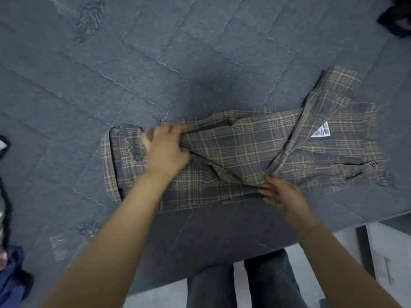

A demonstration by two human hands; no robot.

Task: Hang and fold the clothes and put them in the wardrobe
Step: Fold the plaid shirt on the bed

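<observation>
A grey and beige plaid shirt (244, 152) lies partly folded on a grey quilted bed (155, 63), collar end at the left, a white care label (321, 131) showing at the right. My left hand (165, 147) is clenched on a bunched fold of the shirt near its left end. At the shirt's near edge, my right hand (281, 194) pinches a folded flap with its fingertips; motion blurs it.
A dark garment (395, 21) lies at the bed's far right corner. Blue cloth (11, 276) and a black item (5, 174) sit at the left edge. The bed's near edge runs across the bottom, with my legs (242, 283) and a white floor below it.
</observation>
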